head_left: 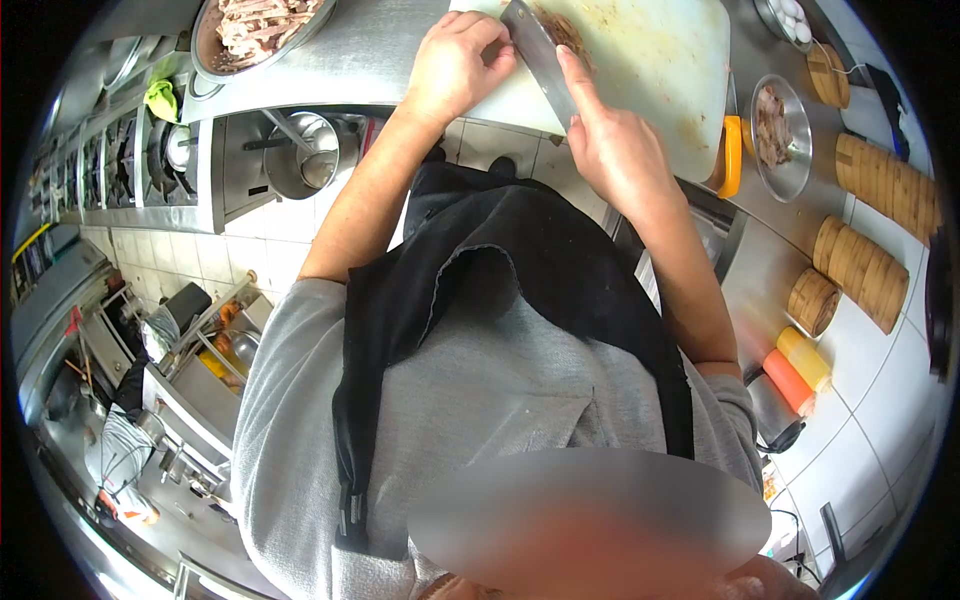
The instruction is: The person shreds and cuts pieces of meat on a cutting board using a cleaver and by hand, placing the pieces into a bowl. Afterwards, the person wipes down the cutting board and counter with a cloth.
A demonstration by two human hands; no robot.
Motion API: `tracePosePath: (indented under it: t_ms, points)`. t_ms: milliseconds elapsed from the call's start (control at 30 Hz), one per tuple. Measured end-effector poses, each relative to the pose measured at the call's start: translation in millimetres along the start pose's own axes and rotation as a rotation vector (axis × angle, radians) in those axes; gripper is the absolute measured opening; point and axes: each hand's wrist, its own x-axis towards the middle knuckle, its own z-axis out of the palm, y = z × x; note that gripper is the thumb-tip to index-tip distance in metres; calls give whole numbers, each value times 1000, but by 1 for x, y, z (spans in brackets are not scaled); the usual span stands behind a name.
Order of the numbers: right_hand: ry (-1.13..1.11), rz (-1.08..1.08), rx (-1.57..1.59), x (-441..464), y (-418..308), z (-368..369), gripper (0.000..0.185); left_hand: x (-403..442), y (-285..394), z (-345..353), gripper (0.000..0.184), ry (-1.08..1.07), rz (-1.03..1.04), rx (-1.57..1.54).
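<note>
My right hand (622, 150) grips a cleaver (540, 62), its forefinger stretched along the blade. The broad metal blade slants over a whitish cutting board (660, 85). Brown chopped meat (566, 35) lies on the board, just right of the blade. My left hand (458, 68) is by the blade's far end, its fingers curled in and closed. Whatever those fingers may hold is hidden.
A metal colander (203, 48) of pale meat strips stands at the left. On the right are a metal bowl (797, 165) with meat pieces, an orange-handled object (733, 157), bamboo steamers (862, 270) and squeeze bottles (790, 382). A large pot (318, 165) sits below the counter at left.
</note>
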Motion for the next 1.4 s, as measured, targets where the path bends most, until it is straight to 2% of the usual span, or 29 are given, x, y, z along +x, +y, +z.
tracePosePath:
  t_ms: [433,500,600,700,767,800,867,933,967,1033,1067,1133,1167,1200,1267,1400]
  points:
    - [-6,-1,32,14,4,11,80,-4,-3,4,13,2,26,-36]
    - [44,-30,46,29,12,14,79,1,-1,-2,15,-77,-12,17]
    - [61,4,95,31,21,12,77,3,1,-4,15,-91,-12,17]
    - [55,169,155,20,21,-7,75,2,1,-2,14,-78,-16,6]
    - [128,146,228,13,35,-4,73,2,1,-2,14,-73,-8,-4]
    - [197,115,293,11,44,-2,72,3,0,-4,16,-123,3,-5]
    - [186,184,372,9,60,1,73,10,-1,-7,19,-173,27,-4]
    - [175,328,832,5,74,11,76,21,1,-12,37,-281,49,65]
    - [186,330,841,4,80,16,76,29,1,-12,37,-286,62,68]
    - [312,339,1020,5,90,24,79,53,3,-13,58,-410,183,189]
    - [324,335,1026,6,97,28,79,62,5,-10,58,-410,194,195]
    - [354,364,1113,7,104,28,80,78,15,-2,69,-600,286,326]
    - [339,379,1125,6,107,28,80,85,18,-1,69,-720,290,318]
    - [350,381,1133,6,107,26,80,91,21,1,69,-725,303,323]
    - [303,382,1144,6,109,25,80,103,26,7,64,-956,281,365]
    - [292,343,1175,8,120,33,81,108,31,1,54,-967,253,342]
